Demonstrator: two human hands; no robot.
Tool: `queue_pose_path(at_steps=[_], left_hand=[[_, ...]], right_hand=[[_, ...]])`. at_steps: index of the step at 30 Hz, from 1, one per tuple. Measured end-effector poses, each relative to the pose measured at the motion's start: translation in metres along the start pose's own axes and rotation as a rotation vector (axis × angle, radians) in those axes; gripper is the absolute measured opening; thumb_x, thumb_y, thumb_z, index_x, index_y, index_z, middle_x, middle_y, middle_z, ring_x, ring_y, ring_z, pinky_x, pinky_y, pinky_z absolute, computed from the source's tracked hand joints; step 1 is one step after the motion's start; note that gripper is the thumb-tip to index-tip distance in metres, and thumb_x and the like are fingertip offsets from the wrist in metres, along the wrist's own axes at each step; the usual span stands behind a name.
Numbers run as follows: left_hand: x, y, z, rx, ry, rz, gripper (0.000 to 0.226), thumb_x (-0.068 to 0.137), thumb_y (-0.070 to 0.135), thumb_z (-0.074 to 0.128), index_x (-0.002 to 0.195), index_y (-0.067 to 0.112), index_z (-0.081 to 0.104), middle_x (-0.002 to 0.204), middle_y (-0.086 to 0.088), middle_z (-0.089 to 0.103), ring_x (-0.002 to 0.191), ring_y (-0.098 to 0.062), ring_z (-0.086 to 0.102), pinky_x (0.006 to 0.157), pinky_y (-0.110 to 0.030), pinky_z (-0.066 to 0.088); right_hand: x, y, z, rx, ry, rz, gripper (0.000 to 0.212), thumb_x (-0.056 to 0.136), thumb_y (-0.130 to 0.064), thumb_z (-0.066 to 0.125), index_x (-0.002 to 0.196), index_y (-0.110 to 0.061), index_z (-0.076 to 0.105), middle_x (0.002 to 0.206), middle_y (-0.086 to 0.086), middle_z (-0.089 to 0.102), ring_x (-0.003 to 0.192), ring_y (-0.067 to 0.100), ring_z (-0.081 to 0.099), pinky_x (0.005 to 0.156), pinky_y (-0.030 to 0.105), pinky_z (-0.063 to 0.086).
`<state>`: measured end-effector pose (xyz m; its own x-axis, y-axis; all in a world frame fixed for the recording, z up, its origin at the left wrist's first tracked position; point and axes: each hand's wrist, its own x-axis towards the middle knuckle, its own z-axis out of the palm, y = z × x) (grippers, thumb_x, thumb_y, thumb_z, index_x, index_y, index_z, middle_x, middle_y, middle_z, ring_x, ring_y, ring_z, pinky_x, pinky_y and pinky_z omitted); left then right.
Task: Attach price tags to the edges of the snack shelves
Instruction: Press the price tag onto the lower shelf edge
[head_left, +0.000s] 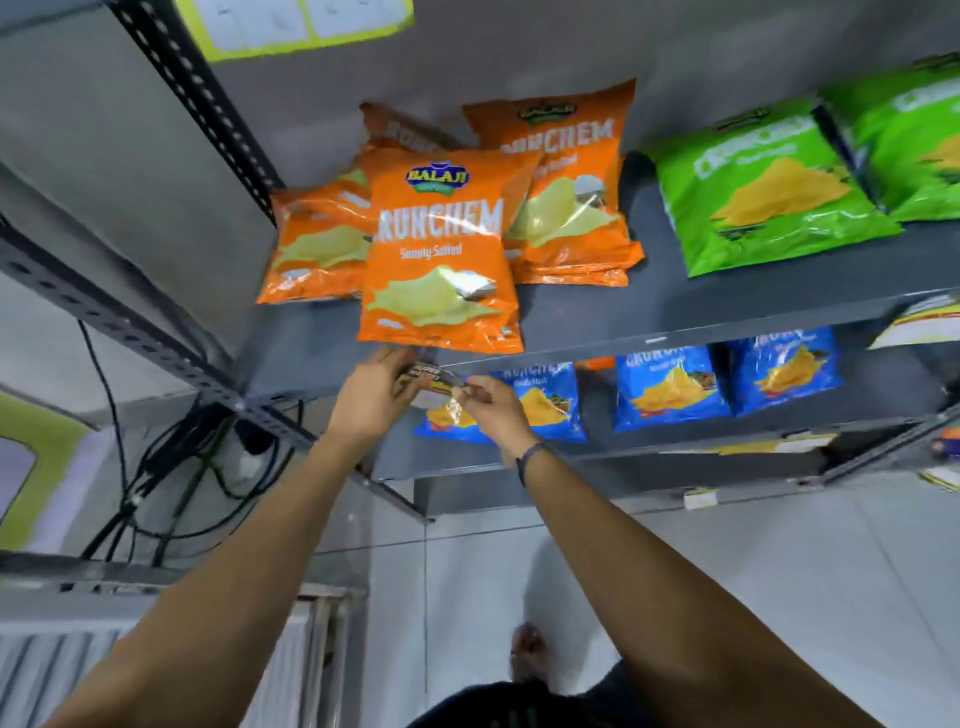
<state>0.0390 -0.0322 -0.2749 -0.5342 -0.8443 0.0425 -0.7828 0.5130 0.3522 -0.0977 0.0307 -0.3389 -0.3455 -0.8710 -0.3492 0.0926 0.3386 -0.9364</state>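
Observation:
A grey metal shelf's front edge (675, 338) runs below several orange snack bags (441, 260). Just under the front orange bag, my left hand (371, 397) and my right hand (491, 408) hold a small price tag (428, 376) between them against that edge. The tag is dark with yellow and red print. A strip of clear tape (457, 400) hangs by my right fingers. My left hand pinches the tag's left end, my right hand its right end. Part of the tag is hidden behind my fingers.
Green snack bags (769, 192) lie to the right on the same shelf. Blue bags (670, 387) fill the shelf below. Other tags (930, 319) hang at the right on shelf edges. A perforated upright (208, 104) and black cables (156, 467) stand at the left.

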Motion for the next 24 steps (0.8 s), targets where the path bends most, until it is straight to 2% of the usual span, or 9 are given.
queue_pose_path(at_steps=[4,6,9,11,13,16,19,22,24], left_hand=[[0.01,0.001,0.007,-0.062,-0.001,-0.066,0.014,0.088,0.016,0.063,0.088,0.002,0.065,0.082,-0.021,0.066,0.074,-0.034,0.059,0.056,-0.029,0.029],[0.014,0.002,0.009,-0.085,0.009,-0.123,0.015,0.088,0.016,0.062,0.084,0.003,0.066,0.075,-0.02,0.066,0.068,-0.031,0.057,0.055,-0.027,0.026],[0.019,0.004,0.01,-0.117,-0.014,-0.203,0.019,0.087,0.016,0.061,0.083,-0.002,0.066,0.076,-0.023,0.067,0.073,-0.035,0.06,0.055,-0.028,0.03],[0.021,0.006,0.01,-0.158,-0.031,-0.259,0.021,0.087,0.016,0.061,0.082,-0.003,0.065,0.081,-0.024,0.068,0.077,-0.036,0.062,0.057,-0.029,0.034],[0.024,0.007,0.009,-0.197,-0.048,-0.298,0.02,0.087,0.016,0.06,0.076,-0.001,0.063,0.085,-0.025,0.07,0.081,-0.036,0.063,0.058,-0.029,0.035],[0.025,0.007,0.009,-0.244,-0.065,-0.325,0.017,0.087,0.017,0.061,0.077,0.004,0.065,0.088,-0.023,0.071,0.077,-0.033,0.061,0.053,-0.027,0.036],[0.018,-0.001,0.012,-0.269,-0.043,-0.299,0.013,0.087,0.017,0.061,0.077,0.01,0.061,0.084,-0.02,0.07,0.067,-0.023,0.053,0.046,-0.025,0.033],[0.006,-0.011,0.017,-0.115,-0.037,-0.232,0.016,0.087,0.026,0.063,0.095,0.013,0.068,0.086,-0.01,0.072,0.071,-0.025,0.06,0.054,-0.026,0.039],[0.001,-0.015,0.021,0.088,-0.045,-0.193,0.021,0.087,0.037,0.061,0.091,0.018,0.069,0.089,-0.01,0.073,0.081,-0.031,0.065,0.059,-0.029,0.043]], right_hand=[[0.01,0.001,0.008,0.022,0.13,0.025,0.03,0.084,-0.015,0.069,0.106,0.004,0.063,0.113,0.021,0.067,0.1,0.025,0.06,0.091,0.039,0.048],[0.014,0.003,0.01,0.051,0.124,0.059,0.034,0.082,-0.018,0.071,0.107,0.003,0.061,0.111,0.017,0.066,0.101,0.024,0.06,0.085,0.036,0.05],[0.018,0.001,0.017,0.124,0.076,0.119,0.038,0.084,-0.019,0.07,0.111,0.005,0.058,0.099,0.01,0.062,0.082,0.015,0.058,0.067,0.025,0.045],[0.018,-0.001,0.017,0.161,0.074,0.131,0.033,0.086,-0.016,0.067,0.11,0.007,0.061,0.098,0.011,0.063,0.077,0.014,0.059,0.069,0.027,0.049],[0.017,-0.002,0.013,0.211,0.068,0.155,0.03,0.086,-0.011,0.066,0.109,0.008,0.062,0.105,0.02,0.065,0.089,0.025,0.062,0.081,0.037,0.053],[0.014,-0.006,0.005,0.181,0.0,0.134,0.024,0.087,-0.009,0.065,0.106,0.004,0.063,0.107,0.023,0.065,0.087,0.024,0.061,0.073,0.03,0.053],[0.012,-0.011,-0.001,0.031,0.045,0.026,0.027,0.083,-0.012,0.07,0.099,0.009,0.066,0.109,0.027,0.069,0.088,0.024,0.06,0.082,0.04,0.052],[0.005,-0.015,-0.003,-0.329,0.117,-0.136,0.021,0.08,-0.026,0.073,0.087,-0.006,0.072,0.094,0.013,0.075,0.082,0.021,0.065,0.069,0.034,0.051],[0.001,-0.017,-0.004,-0.603,0.163,-0.212,0.019,0.08,-0.033,0.071,0.081,-0.014,0.07,0.086,0.006,0.075,0.079,0.023,0.066,0.063,0.032,0.047]])
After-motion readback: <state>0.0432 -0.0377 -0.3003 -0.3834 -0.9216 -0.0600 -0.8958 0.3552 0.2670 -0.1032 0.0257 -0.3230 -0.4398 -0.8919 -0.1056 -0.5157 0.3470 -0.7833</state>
